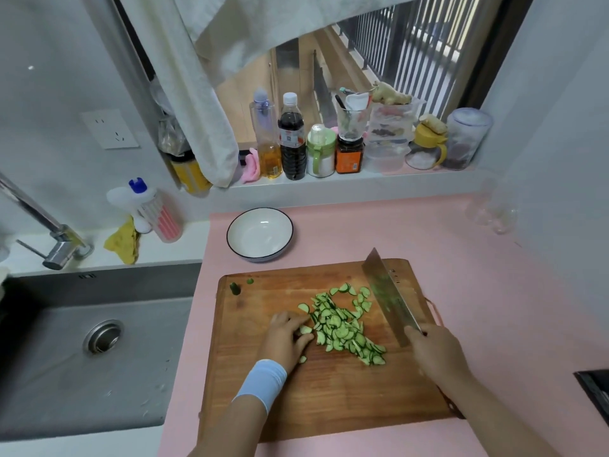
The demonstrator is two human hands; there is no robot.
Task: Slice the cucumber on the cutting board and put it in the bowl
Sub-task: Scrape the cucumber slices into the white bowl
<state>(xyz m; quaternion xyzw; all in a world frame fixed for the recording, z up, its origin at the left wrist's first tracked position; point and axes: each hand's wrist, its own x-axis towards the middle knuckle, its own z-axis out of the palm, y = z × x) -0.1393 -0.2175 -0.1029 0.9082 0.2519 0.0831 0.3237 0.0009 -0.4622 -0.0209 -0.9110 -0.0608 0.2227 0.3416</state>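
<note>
Pink counter [461, 258] beside a steel sink [66, 374] holds a wooden board [329, 400]; left hand [288, 334] pinches cucumber slices [342, 328], right hand [435, 352] grips the knife [389, 298], white bowl [259, 234] just behind, below the window [428, 44]

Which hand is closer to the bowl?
Left. The left hand touches the cucumber slices on the cutting board, on the near side of the bowl. The right hand holds the knife, farther off to the right.

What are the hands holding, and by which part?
The right hand grips the cleaver by its handle. The left hand touches the cucumber slices; a grip cannot be told.
</note>
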